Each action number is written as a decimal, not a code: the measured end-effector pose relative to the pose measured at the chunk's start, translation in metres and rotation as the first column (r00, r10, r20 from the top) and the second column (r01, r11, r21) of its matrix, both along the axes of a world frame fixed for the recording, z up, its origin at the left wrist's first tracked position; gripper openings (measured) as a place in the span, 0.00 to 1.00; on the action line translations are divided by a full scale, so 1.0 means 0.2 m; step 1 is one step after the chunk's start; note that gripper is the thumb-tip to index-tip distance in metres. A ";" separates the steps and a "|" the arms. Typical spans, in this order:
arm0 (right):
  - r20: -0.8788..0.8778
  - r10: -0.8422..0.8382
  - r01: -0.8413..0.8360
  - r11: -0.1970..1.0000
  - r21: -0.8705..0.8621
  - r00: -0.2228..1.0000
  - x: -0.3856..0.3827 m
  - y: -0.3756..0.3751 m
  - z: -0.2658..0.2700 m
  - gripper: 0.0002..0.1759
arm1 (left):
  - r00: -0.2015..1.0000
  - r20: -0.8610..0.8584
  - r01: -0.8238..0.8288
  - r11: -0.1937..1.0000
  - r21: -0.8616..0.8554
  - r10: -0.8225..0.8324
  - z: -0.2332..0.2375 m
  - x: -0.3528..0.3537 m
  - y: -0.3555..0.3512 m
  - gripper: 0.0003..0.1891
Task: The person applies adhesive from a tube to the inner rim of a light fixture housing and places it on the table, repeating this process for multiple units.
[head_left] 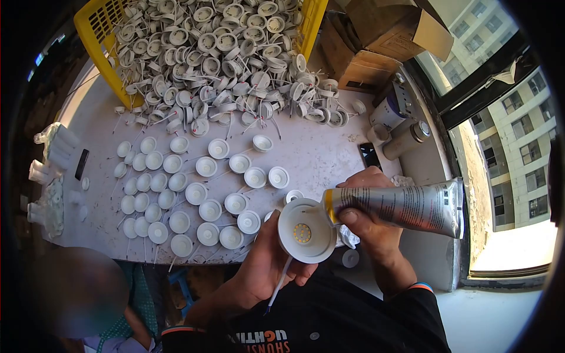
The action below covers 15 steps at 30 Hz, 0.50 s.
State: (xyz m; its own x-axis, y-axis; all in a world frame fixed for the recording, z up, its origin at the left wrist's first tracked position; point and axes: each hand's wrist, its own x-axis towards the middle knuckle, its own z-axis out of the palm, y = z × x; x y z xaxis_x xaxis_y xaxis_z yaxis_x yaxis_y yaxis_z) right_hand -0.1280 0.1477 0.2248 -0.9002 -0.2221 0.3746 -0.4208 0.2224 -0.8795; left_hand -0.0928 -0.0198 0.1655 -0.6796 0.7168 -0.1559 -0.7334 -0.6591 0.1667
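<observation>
My left hand (262, 265) grips a white round downlight housing (313, 252), tilted so its open face shows. Inside sits a round LED board with yellow dots, and a white cable hangs below the housing. In my right hand (371, 226) is a silver squeeze tube (418, 206) with printed text and a yellow band, lying roughly level. The tube's nozzle end points left and reaches the housing's right rim; whether it touches inside is hidden. Rows of similar white downlights (210, 210) stand on the table to the left, their cables trailing.
A yellow crate (88, 26) spills a heap of white lamp housings (206, 65) at the back. Cardboard boxes (365, 70), a metal flask (406, 141) and a phone (369, 154) are at the right beside a window. White parts in plastic (53, 194) stand far left; another person (138, 323) is at lower left.
</observation>
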 end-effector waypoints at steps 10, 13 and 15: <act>0.036 0.035 -0.038 0.997 0.069 0.999 0.00 -0.02 0.02 0.10 | 1.000 0.017 0.021 0.999 0.046 -0.021 0.02 -0.01 0.00 0.35; 0.015 0.016 -0.018 0.992 0.126 1.000 0.01 -0.02 0.04 0.10 | 0.999 0.014 0.030 0.999 0.034 -0.031 0.02 -0.01 0.01 0.35; 0.054 0.018 -0.024 0.992 0.121 0.998 0.01 -0.02 0.05 0.09 | 0.999 0.000 0.040 0.999 0.029 -0.040 0.02 -0.01 0.01 0.35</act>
State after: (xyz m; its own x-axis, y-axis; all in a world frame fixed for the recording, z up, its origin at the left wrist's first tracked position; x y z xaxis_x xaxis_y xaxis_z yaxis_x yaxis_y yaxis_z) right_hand -0.1259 0.1427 0.2346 -0.9127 -0.2820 0.2957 -0.3802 0.3210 -0.8674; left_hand -0.0943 -0.0185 0.1695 -0.6503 0.7477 -0.1347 -0.7593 -0.6339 0.1472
